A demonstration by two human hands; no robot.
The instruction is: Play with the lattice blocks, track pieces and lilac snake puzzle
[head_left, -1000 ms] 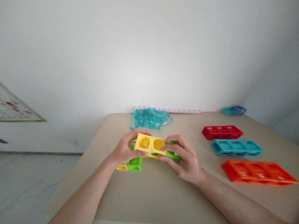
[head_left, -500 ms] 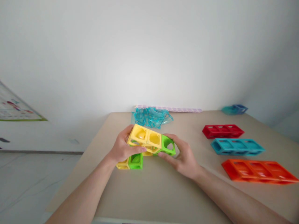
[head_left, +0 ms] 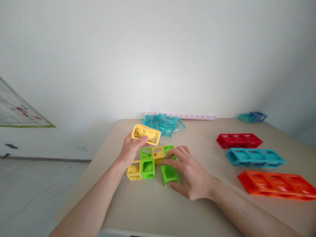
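Note:
My left hand [head_left: 130, 147] is closed around a yellow two-cell block [head_left: 146, 134], lifted above the table. Each cell of this block has round openings in its faces. The thumb presses on the block's near side. My right hand [head_left: 192, 172] has its thumb and fingers around a single green cube [head_left: 170, 174], low over the table. Whether that cube touches the tabletop, I cannot tell. Between the hands lies a group of joined cubes: a yellow cube [head_left: 134, 170], a green cube [head_left: 148, 169] and several more behind, partly covered by my right fingers.
On the right lie a red three-cell bar [head_left: 239, 141], a teal bar [head_left: 255, 157] and an orange bar [head_left: 277, 185]. Clear blue plastic pieces [head_left: 164, 123] and a pale purple strip [head_left: 197, 117] are by the wall. A blue cube [head_left: 258, 116] stands in the far right corner.
The green cube has come apart from the yellow two-cell block. My left hand has raised the yellow block up and left; my right hand has brought the green cube down toward the table.

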